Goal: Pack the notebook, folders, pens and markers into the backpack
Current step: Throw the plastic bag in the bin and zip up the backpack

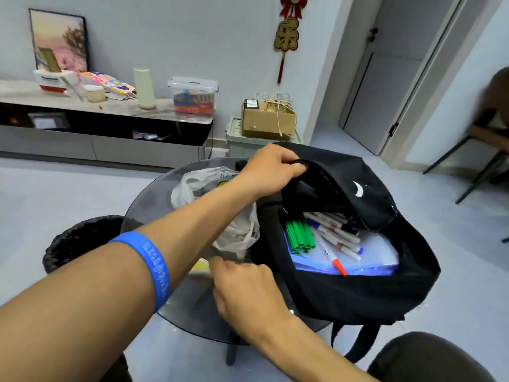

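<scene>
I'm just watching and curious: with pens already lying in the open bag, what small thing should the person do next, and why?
Probably zip it up. The pens and markers already lie on the folders inside the backpack, and the left hand holds the flap's edge. The right hand is at the bag's near rim, placed to steady it.

Matt black cloth backpack; glossy smoked-glass table; crinkled translucent plastic bag; smooth plastic markers; glossy plastic folders.

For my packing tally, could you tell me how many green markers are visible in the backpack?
4, side by side in one bundle of green markers at the left of the open backpack, lying on the folders; more may be hidden beneath.
</scene>
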Available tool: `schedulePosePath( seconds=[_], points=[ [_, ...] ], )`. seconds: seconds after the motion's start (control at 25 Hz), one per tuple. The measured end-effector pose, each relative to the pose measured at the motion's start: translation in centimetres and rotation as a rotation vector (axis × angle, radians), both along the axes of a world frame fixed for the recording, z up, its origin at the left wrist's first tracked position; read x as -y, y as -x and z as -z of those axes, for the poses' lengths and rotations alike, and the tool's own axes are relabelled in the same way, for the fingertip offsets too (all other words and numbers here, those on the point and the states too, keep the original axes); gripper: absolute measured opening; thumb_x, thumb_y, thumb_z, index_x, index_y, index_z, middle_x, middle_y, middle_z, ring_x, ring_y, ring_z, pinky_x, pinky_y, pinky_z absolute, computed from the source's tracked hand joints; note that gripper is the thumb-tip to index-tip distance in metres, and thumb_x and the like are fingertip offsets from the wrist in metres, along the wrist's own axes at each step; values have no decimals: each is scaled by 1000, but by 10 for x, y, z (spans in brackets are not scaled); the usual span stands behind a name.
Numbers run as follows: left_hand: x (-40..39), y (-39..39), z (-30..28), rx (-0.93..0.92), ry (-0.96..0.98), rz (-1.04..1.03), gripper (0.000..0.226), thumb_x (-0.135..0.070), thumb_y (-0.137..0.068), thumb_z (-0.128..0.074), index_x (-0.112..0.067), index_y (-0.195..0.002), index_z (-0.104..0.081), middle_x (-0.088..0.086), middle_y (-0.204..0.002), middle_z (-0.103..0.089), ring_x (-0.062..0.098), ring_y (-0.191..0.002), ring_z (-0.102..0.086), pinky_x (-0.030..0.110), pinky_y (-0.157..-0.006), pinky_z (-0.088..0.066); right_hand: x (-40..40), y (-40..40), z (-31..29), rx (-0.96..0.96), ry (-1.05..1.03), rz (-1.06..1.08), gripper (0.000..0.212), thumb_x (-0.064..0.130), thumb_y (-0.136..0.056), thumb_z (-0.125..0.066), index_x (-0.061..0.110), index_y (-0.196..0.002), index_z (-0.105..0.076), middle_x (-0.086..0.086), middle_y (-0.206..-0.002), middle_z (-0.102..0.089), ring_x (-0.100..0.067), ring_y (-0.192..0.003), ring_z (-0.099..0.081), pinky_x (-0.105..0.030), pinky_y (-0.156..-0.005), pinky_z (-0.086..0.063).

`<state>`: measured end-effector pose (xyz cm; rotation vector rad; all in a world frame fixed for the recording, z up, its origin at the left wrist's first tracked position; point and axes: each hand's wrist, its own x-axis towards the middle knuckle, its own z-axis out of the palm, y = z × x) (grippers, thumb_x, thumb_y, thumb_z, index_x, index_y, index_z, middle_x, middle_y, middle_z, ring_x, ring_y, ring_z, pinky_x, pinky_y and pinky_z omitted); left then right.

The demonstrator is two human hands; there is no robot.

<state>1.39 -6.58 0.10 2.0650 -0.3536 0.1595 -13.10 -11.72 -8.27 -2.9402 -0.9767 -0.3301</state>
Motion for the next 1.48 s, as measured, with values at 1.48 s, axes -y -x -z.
schedulePosePath(
  seconds=[1.48],
  points=[
    [-6,34,40,-106,-64,231,12,-5,-87,-69,-9,-96,-76,1,-90,-76,-2,-78,-66,19,-75,-48,204,14,-59,258,-212,-137,21,10,-76,-54,12,-80,-74,-2,-59,-59,-25,-47,-51,-30,-41,-42]
  ],
)
